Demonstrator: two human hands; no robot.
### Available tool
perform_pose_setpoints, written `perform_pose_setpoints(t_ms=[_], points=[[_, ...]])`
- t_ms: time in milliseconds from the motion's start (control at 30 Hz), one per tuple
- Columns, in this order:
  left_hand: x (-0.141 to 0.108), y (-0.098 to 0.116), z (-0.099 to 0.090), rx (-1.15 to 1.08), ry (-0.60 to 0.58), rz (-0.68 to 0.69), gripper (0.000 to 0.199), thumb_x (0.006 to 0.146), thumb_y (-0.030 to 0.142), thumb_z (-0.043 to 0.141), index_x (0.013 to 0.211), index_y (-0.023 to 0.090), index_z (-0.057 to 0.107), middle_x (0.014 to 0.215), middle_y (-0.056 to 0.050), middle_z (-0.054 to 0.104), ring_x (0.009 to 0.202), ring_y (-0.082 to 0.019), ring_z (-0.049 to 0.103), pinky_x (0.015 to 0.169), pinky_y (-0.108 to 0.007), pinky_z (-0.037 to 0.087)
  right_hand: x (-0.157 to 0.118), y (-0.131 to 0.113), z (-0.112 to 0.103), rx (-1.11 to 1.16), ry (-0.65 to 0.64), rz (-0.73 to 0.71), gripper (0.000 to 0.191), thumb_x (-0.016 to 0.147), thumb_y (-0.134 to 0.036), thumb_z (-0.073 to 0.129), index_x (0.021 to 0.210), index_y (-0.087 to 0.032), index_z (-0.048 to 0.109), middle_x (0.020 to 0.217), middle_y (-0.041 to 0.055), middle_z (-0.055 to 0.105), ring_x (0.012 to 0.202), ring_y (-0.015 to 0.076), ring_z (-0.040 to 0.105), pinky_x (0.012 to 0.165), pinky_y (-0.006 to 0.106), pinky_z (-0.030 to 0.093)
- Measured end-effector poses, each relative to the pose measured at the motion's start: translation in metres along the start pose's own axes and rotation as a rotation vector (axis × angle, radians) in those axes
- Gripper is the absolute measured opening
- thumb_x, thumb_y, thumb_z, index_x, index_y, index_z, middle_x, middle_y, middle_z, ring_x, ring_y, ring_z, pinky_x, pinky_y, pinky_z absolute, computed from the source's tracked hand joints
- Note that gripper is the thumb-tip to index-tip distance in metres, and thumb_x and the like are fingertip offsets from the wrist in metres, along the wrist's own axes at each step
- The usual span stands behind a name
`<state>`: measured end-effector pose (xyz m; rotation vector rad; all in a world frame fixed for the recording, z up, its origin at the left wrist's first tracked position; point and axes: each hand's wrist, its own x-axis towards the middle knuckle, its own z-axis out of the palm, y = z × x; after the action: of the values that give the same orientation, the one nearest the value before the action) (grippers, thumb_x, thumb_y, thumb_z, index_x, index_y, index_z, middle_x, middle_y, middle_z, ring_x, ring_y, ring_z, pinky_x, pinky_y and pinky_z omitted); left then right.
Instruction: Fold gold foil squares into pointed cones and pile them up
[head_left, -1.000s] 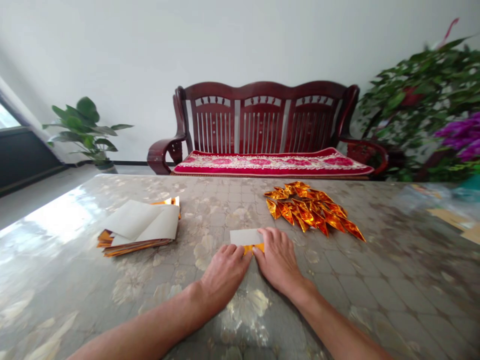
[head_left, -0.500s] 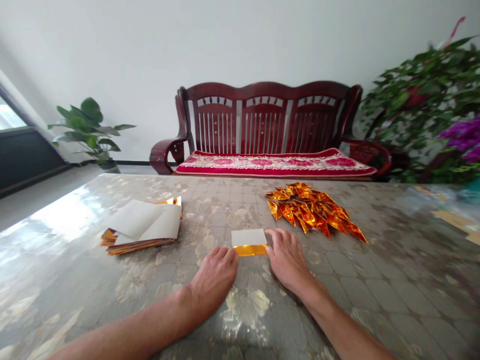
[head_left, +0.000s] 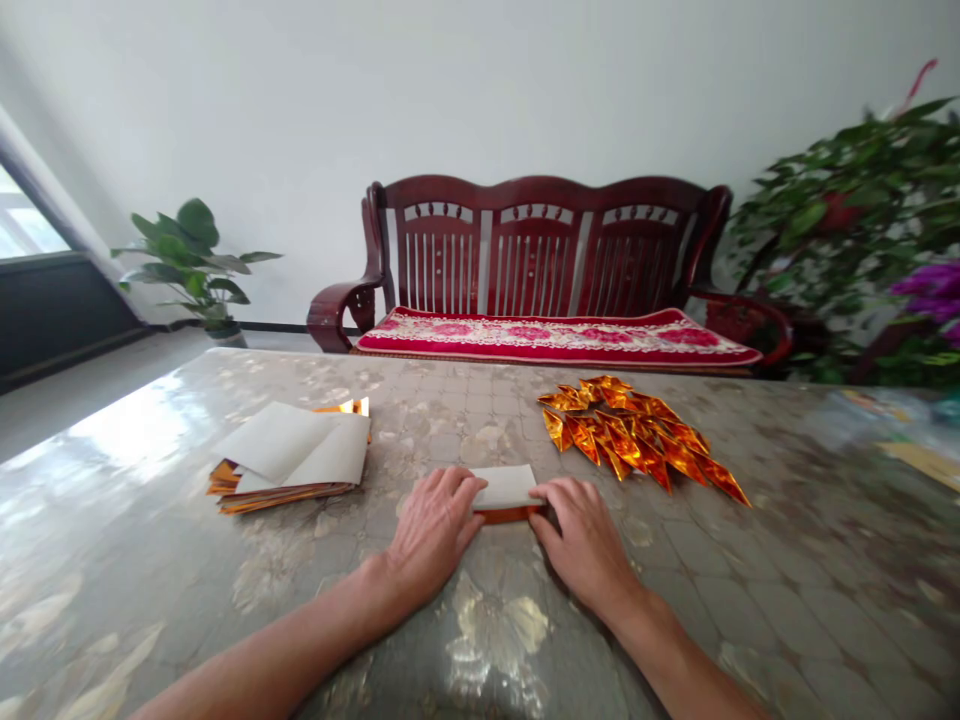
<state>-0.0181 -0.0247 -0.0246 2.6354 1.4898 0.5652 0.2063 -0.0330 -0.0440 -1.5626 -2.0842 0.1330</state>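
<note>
A small sheet of foil paper (head_left: 504, 487), pale on top with an orange-gold strip along its near edge, is between my hands on the table. My left hand (head_left: 439, 520) pinches its left end, thumb below and fingers above. At the right end my right hand (head_left: 577, 530) grips it the same way. The near edge looks lifted and bent up. To the left lies a stack of foil paper (head_left: 300, 445), pale side up with gold edges showing. Several folded gold foil pieces (head_left: 622, 430) with pointed ends lie in a cluster beyond my right hand.
The table (head_left: 405, 640) has a glossy, flower-patterned cover. Clear plastic and a tan card (head_left: 922, 462) lie at its right edge. Behind it stands a dark wooden bench (head_left: 529, 260) with a red patterned cushion, between potted plants (head_left: 199, 265).
The gold strip at the sheet's near edge has turned up and now looks narrower and darker. My fingers have moved forward over the paper's ends. The view has shifted slightly.
</note>
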Motion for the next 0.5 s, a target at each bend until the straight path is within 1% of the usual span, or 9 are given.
perform_pose_setpoints(t_ms=[67,133,233,333,433,500], points=[[0.002,-0.002,0.005,-0.011,-0.001,0.048,0.035,0.090,0.022,0.063,0.124,0.024,0.056,0.119,-0.005,0.061,0.105,-0.024,0.056,0.091,-0.038,0.048,0.000,-0.001,0.000,0.014,0.006,-0.009,0.020,0.087,-0.017,0.060,0.106,-0.021,0.062,0.106,0.0069,0.063,0.104,0.0261,0.052,0.091,0.040,0.042],[0.004,-0.002,0.009,-0.007,0.002,0.097,0.030,0.090,0.022,0.063,0.120,0.026,0.059,0.116,-0.003,0.062,0.102,-0.023,0.056,0.089,-0.038,0.047,-0.001,-0.002,0.001,0.029,0.001,-0.015,0.024,0.086,-0.015,0.060,0.110,-0.021,0.060,0.107,0.0068,0.064,0.103,0.0258,0.053,0.091,0.040,0.043],[0.006,-0.002,0.013,0.017,0.004,0.151,0.018,0.093,0.022,0.058,0.110,0.026,0.063,0.110,-0.003,0.062,0.096,-0.021,0.058,0.085,-0.036,0.048,-0.002,-0.003,0.001,0.049,-0.008,-0.024,0.031,0.086,-0.013,0.059,0.115,-0.022,0.058,0.109,0.0069,0.064,0.103,0.0260,0.054,0.091,0.041,0.044],[0.006,-0.002,0.016,0.019,0.022,0.193,0.019,0.097,0.020,0.051,0.112,0.026,0.062,0.107,-0.003,0.063,0.092,-0.019,0.060,0.082,-0.034,0.049,-0.003,-0.003,0.000,0.077,0.001,-0.032,0.034,0.085,-0.012,0.059,0.117,-0.022,0.055,0.110,0.0067,0.064,0.104,0.0258,0.055,0.091,0.041,0.044],[0.003,-0.006,0.019,0.010,0.079,0.216,0.024,0.099,0.020,0.047,0.118,0.027,0.059,0.114,-0.005,0.062,0.097,-0.019,0.061,0.085,-0.033,0.050,-0.004,-0.004,-0.001,0.116,-0.005,-0.048,0.033,0.085,-0.013,0.057,0.117,-0.023,0.054,0.108,0.0063,0.065,0.102,0.0253,0.057,0.089,0.041,0.045],[0.001,-0.008,0.020,-0.006,0.111,0.218,0.024,0.100,0.020,0.046,0.117,0.027,0.060,0.119,-0.005,0.061,0.101,-0.018,0.062,0.087,-0.032,0.051,-0.003,-0.005,0.000,0.135,-0.016,-0.057,0.032,0.086,-0.013,0.055,0.116,-0.024,0.055,0.107,0.0064,0.066,0.101,0.0252,0.059,0.088,0.041,0.046]])
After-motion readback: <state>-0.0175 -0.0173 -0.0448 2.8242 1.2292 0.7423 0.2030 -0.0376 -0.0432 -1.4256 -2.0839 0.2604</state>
